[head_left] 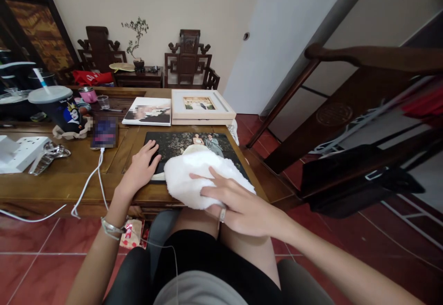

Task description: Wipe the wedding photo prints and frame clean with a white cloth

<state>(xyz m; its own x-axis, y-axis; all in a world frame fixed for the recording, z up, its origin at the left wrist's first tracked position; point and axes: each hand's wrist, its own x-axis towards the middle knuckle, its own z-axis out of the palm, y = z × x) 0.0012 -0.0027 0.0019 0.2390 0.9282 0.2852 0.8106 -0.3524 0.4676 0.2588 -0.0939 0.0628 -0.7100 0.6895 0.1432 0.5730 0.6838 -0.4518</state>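
Note:
A dark wedding photo panel (173, 142) lies flat at the near right of the wooden table. Its picture shows two people among dark foliage. My left hand (142, 164) rests on the panel's left edge, fingers out and apart. Over the panel's lower right part spreads a fluffy white cloth (192, 180), which hides that part of the picture and hangs past the near edge. My right hand (238, 203), with a ring on one finger, holds the cloth from above, its fingers pressed into the pile.
Behind the panel lie a white-edged photo print (152, 112) and a framed photo box (204, 104). On the left are a lidded cup with a straw (57, 104), a phone (104, 133) on a white cable (98, 171), and a power strip (26, 152). A wooden rack (332, 111) stands right.

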